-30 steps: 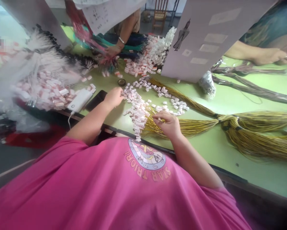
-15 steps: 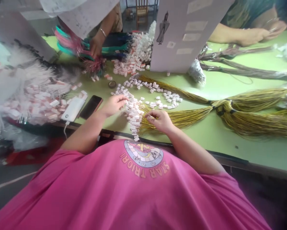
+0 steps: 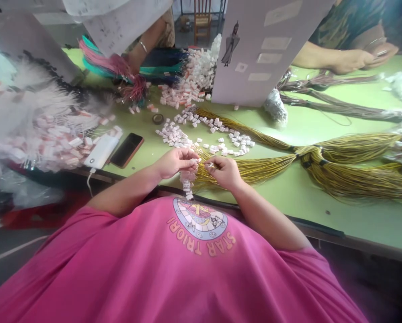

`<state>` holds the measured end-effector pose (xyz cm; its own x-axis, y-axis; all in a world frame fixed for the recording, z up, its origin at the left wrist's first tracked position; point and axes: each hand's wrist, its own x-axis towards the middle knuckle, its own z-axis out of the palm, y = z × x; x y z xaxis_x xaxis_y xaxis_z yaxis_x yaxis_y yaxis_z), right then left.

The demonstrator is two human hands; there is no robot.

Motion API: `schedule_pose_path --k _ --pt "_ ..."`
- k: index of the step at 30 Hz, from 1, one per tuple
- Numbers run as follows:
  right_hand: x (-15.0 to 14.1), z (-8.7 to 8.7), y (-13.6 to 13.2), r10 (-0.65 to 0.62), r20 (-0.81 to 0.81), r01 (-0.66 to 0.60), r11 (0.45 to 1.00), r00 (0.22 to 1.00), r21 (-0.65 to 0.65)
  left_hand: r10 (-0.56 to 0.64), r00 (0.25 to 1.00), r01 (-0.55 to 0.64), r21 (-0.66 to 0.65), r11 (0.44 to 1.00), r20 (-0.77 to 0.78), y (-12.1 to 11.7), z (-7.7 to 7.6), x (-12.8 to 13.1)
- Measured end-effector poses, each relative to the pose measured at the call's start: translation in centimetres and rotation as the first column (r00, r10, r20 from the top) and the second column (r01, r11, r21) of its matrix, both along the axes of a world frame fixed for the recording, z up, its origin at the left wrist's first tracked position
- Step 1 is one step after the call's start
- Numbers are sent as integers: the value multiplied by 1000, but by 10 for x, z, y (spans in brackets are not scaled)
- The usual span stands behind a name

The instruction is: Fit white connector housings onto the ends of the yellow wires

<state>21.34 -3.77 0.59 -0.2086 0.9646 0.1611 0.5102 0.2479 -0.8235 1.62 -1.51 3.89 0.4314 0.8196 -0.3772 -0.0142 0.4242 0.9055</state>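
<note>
Head view: left fingers [image 3: 187, 154] pinch one white connector [image 3: 198, 160]; right fingers [image 3: 217, 160] pinch wire ends [image 3: 211, 165] above one yellow bundle [image 3: 266, 168].

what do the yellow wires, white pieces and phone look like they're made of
Wires: probably plastic-coated, from their smooth, slightly glossy yellow strands; the cores can't be made out.
White pieces: likely hard plastic, fairly matte, judging by their small, blocky, opaque shapes.
Phone: front seemingly glass, dark and smooth; the reddish-brown edge could be plastic or rubber.

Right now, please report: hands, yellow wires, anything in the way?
Left hand pinching white connector; right hand pinched shut over yellow wires, exact hold unclear. Loose connectors lie beyond, not blocking.
</note>
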Motion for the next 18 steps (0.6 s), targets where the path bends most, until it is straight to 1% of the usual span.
schedule_pose_path --k 3,10,15,18 --pt "-1 -3 -1 -39 -2 39 997 999 61 -13 1000 13 18 1000 -1 -1 -1 2" --pt "-2 -2 -3 -37 -10 38 989 999 146 14 997 -12 21 1000 -72 -3 2 5" --pt "-3 -4 -4 -29 -28 34 978 999 206 16 987 0 99 995 -160 -4 2 5" --pt "-3 -4 -5 4 -54 8 976 999 217 32 979 -3 141 990 -203 -5 -1 7"
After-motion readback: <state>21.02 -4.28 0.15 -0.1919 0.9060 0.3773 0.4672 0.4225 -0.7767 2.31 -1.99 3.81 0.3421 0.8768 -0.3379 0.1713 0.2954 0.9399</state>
